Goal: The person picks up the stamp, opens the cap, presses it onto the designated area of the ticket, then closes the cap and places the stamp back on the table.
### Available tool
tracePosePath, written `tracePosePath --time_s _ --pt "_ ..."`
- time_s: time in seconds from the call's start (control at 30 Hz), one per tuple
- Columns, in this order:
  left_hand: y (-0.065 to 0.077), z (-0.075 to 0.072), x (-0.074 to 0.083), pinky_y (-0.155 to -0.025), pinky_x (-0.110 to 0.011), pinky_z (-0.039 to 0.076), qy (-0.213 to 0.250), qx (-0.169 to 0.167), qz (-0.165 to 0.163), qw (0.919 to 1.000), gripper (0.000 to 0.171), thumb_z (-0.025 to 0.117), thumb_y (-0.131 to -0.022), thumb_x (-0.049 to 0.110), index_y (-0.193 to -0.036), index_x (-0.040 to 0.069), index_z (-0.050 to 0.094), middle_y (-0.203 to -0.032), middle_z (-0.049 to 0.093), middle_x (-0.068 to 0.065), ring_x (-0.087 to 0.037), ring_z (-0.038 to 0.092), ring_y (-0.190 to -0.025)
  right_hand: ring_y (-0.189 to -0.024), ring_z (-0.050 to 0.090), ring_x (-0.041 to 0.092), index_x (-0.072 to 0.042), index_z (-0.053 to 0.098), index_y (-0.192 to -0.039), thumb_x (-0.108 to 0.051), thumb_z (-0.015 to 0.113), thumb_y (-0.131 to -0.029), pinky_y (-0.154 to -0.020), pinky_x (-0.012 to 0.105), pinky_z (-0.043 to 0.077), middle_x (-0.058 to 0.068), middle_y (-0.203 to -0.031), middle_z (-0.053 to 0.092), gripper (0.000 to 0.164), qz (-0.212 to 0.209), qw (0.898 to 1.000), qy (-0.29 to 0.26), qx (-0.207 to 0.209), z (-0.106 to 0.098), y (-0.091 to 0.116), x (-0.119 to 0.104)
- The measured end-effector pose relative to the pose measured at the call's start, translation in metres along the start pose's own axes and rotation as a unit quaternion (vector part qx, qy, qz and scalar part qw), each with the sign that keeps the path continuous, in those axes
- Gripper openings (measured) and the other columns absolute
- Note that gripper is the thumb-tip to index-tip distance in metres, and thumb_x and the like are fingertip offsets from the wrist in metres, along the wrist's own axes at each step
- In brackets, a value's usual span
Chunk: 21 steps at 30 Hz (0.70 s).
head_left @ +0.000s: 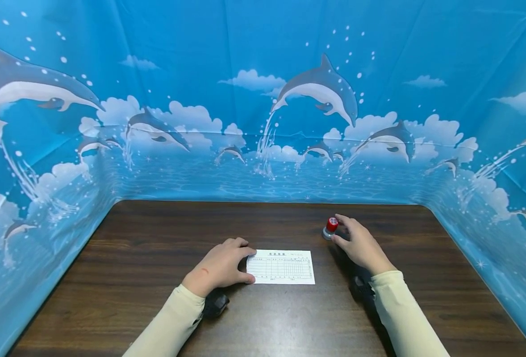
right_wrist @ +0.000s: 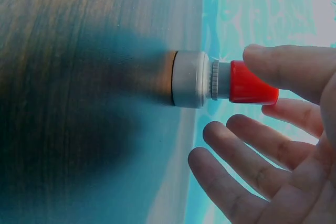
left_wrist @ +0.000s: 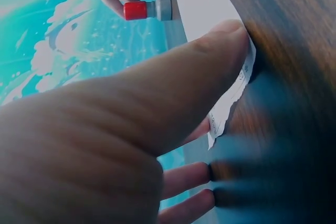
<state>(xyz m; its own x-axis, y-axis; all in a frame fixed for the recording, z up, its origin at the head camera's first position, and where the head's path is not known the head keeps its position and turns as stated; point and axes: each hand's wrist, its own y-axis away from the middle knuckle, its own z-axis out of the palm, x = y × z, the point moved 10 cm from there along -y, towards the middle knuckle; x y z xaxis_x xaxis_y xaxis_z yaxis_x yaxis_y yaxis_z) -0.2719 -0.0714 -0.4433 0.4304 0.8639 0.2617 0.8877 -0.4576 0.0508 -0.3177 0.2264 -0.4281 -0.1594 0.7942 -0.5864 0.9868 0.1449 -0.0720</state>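
A white printed form point(head_left: 281, 267) with a ruled table lies on the wooden tabletop. My left hand point(head_left: 223, 265) rests at its left edge, the thumb on the lower corner and the forefinger at the upper corner. In the left wrist view, the thumb point(left_wrist: 173, 87) presses on the paper, whose torn-looking edge lifts slightly. Beyond the form's upper right stands a stamp point(head_left: 331, 225) with a red top and grey base, upright. My right hand point(head_left: 362, 246) is beside it, thumb and forefinger spread around the red top point(right_wrist: 252, 83); the other fingers point(right_wrist: 226, 177) extend loosely.
The dark wooden table point(head_left: 178, 223) ends at a blue curtain point(head_left: 245, 163) with dolphins, which encloses its back and sides. Black wrist devices sit under both cuffs, the left device point(head_left: 216, 304) close over the tabletop.
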Motion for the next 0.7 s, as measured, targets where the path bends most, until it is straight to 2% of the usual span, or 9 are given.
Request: tracePosePath --time_s 0.3,0.7 --pt "-0.003 0.001 0.002 -0.102 -0.050 0.050 -0.003 0.004 0.006 1.0000 0.065 0.085 -0.084 0.050 -0.138 0.017 0.068 -0.141 0.059 -0.011 -0.031 0.056 -0.126 -0.123 0.060 0.043 0.001 0.048 -0.150 -0.018 0.070 -0.100 -0.103 0.062 0.049 0.026 -0.139 0.058 0.058 -0.002 1.000 0.011 0.019 -0.004 0.000 -0.003" --pt "-0.012 -0.001 0.007 -0.101 -0.049 0.050 -0.009 0.006 0.005 0.9999 0.062 0.086 -0.084 0.048 -0.134 0.015 0.070 -0.132 0.061 -0.009 -0.029 0.057 -0.119 -0.112 0.064 0.038 -0.001 0.056 -0.133 -0.020 0.073 -0.099 -0.097 0.058 0.053 0.022 -0.128 0.064 0.043 0.012 0.999 0.009 0.030 -0.003 0.002 -0.001"
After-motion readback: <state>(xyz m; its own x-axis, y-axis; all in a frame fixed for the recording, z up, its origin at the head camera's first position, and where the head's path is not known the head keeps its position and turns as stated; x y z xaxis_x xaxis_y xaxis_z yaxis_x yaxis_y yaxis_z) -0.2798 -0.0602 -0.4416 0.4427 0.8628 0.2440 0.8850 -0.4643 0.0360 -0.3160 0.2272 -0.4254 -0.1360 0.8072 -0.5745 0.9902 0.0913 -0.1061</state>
